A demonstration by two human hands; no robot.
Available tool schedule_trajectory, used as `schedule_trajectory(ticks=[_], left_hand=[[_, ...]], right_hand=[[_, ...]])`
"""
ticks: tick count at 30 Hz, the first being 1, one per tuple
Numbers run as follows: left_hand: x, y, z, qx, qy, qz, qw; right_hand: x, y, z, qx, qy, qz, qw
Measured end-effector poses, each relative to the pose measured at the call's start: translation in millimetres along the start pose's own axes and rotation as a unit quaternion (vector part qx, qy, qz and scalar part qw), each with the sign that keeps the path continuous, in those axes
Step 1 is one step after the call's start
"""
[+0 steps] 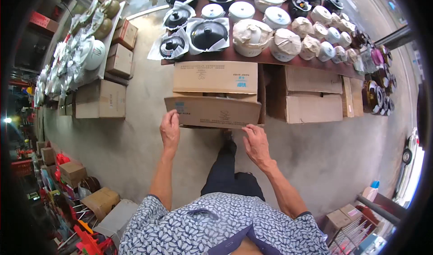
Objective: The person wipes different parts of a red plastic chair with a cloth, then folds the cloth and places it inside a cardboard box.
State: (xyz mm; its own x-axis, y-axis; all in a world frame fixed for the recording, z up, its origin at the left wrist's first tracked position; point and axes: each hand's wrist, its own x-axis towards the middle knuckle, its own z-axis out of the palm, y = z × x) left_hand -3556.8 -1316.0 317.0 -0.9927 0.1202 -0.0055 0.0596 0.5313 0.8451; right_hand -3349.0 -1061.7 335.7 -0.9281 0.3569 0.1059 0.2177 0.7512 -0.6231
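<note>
In front of me is a brown cardboard box (216,77), partly under the front edge of a table. Its near flap (221,112) is raised toward me, and a narrow dark gap shows between this flap and the far one. The left end of the near flap is gripped by my left hand (170,131), fingers curled at its lower corner. At the flap's lower right edge, my right hand (256,143) pinches the cardboard between thumb and fingers. What lies inside the box is mostly hidden.
Above stands a dark red table (311,64) crowded with lidded pots, some wrapped in paper. Another cardboard box (313,106) sits to the right. On the left are a shelf of plastic-wrapped pots (93,55) and stacked boxes (100,102). Assorted goods line the lower left.
</note>
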Motion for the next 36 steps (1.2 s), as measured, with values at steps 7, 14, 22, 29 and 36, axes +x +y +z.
schedule_trajectory(ticks=[7,14,22,29,36], left_hand=[[-147.0,-71.9,35.4,-0.06,-0.234,-0.088,0.966],[-263.5,-207.1,32.3,0.239,-0.582,-0.177,0.756],[-288.4,-147.0,148.5,0.336,-0.695,-0.041,0.634],[-297.8,-1.5,278.1,0.165,-0.578,-0.145,0.786],[-288.9,41.2,370.5,0.25,-0.75,0.159,0.591]], right_hand=[[-134.9,6.6,-68.0,0.136,-0.058,0.091,0.985],[-314.8,-32.5,-267.6,0.249,0.239,0.208,0.915],[-432.6,-227.2,-436.4,0.51,0.328,-0.158,0.779],[-438.5,-202.1,-450.8,0.548,0.339,-0.265,0.718],[-462.5,-107.7,-526.6,0.514,0.257,-0.311,0.757]])
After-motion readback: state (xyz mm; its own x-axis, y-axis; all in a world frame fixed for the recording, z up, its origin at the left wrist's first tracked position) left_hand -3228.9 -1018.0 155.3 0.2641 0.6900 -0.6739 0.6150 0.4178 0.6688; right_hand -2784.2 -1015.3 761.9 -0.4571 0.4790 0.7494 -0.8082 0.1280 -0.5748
